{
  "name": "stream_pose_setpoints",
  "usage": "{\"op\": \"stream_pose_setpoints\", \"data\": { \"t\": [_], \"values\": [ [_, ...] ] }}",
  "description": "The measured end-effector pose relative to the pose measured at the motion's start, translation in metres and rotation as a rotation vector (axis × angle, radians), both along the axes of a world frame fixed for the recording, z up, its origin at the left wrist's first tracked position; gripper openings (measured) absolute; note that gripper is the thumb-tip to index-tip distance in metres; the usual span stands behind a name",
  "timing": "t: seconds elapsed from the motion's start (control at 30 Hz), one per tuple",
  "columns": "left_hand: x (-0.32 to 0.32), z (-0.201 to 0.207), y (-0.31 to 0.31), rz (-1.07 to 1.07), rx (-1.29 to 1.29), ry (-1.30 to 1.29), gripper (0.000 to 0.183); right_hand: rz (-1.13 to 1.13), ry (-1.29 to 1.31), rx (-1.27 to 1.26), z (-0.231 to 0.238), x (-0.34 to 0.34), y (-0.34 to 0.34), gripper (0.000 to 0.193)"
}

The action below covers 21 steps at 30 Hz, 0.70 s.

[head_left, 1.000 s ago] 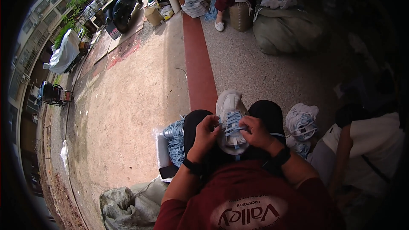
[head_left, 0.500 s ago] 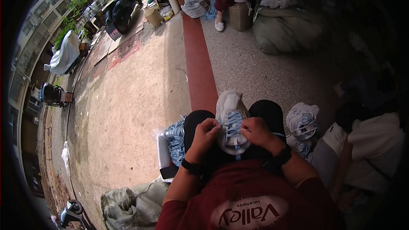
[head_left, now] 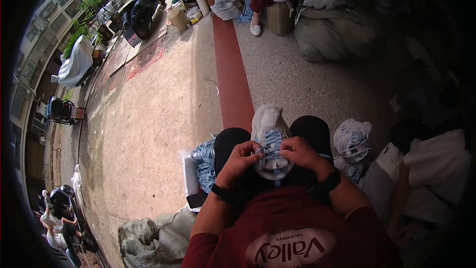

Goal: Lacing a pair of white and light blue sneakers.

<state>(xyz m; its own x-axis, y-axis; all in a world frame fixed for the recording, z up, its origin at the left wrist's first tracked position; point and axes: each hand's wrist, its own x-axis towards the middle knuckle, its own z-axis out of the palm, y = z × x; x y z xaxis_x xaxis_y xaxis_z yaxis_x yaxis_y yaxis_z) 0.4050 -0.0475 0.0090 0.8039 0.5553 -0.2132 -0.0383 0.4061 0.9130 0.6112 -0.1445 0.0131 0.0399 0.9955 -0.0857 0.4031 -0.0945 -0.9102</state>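
Wide and sunlit, the floor point(head_left: 148, 99) stretched off to the left, and a great green sack point(head_left: 342, 37) sat bulging in the shade up ahead! Then the two dark knees point(head_left: 311, 133), parted, with a white box point(head_left: 189, 174) of blue laces point(head_left: 205, 166) just beside the left one. Between those knees, there it was: the white shoe point(head_left: 267, 117), toe pointing away, right between the two sets of fingers! In came the left hand point(head_left: 235, 163) on its left side, thumb and finger pinching a thin blue lace point(head_left: 266, 147) over the tongue. Opposite, the right hand point(head_left: 303, 155) had fingers bunched at the lacing's right edge; whether they gripped anything, one couldn't tell.
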Motion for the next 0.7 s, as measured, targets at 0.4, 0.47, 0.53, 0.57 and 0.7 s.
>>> {"op": "stream_pose_setpoints", "data": {
  "t": [0.4, 0.47, 0.53, 0.57, 0.7],
  "values": [
    [-0.003, -0.007, 0.007, -0.055, 0.257, 0.010, 0.016, 0.011, 0.358, -0.040, -0.019, 0.010, -0.001, 0.016],
    [-0.004, -0.010, 0.006, -0.002, 0.280, -0.026, 0.014, 0.013, 0.369, -0.015, -0.019, 0.009, -0.001, 0.016],
    [-0.005, -0.010, 0.005, 0.008, 0.278, 0.027, 0.014, 0.015, 0.380, 0.010, -0.019, 0.009, -0.001, 0.016],
    [-0.005, -0.010, 0.005, 0.017, 0.277, 0.079, 0.014, 0.014, 0.391, 0.006, -0.019, 0.010, -0.001, 0.016],
    [-0.001, -0.011, 0.000, 0.092, 0.279, 0.099, 0.015, 0.014, 0.409, -0.013, -0.017, 0.009, -0.002, 0.016]
  ]
}}
